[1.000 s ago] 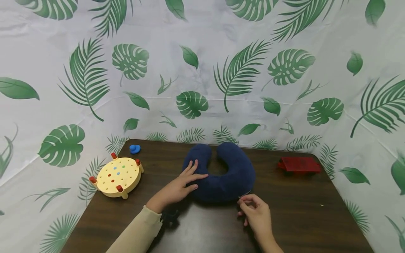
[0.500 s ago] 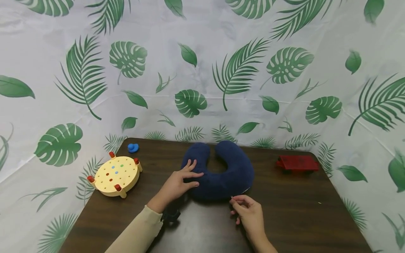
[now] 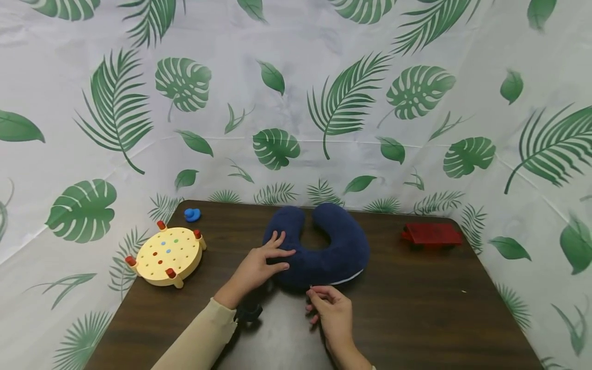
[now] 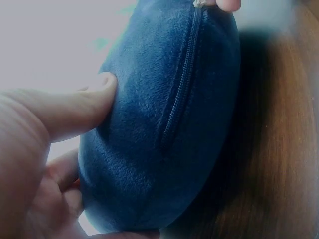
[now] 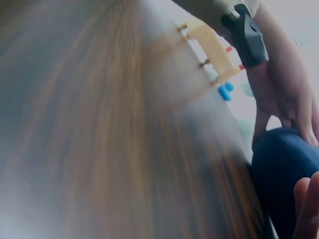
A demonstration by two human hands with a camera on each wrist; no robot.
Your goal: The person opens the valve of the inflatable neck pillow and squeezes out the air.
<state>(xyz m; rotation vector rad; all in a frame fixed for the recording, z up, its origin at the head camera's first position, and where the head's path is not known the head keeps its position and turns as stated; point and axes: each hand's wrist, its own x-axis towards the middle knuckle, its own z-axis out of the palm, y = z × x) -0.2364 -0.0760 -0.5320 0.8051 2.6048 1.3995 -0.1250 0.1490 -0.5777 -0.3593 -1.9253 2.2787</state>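
A navy plush U-shaped neck pillow [image 3: 339, 262] lies on the table, its opening facing the back. My left hand [image 3: 261, 267] rests on the pillow's left side with fingers spread and the thumb lower on the near side. At the pillow's near edge, my right hand [image 3: 334, 313] pinches a small zipper pull [image 4: 199, 3] between thumb and index finger. From the pull, the zipper [image 4: 183, 82] runs on closed toward my left thumb. Right of my right hand, a white strip [image 3: 349, 278] shows along the parted seam.
A round yellow pegboard toy [image 3: 168, 254] with red-tipped legs stands at the left, with a small blue duck [image 3: 191, 215] behind it. A red toy [image 3: 432, 234] sits at the back right of the dark wood table [image 3: 416, 313]. A leaf-print curtain [image 3: 231, 92] hangs behind.
My right hand has moved left along the pillow's near edge with the zipper pull, and the white strip has lengthened behind it. My left hand has stayed on the pillow.
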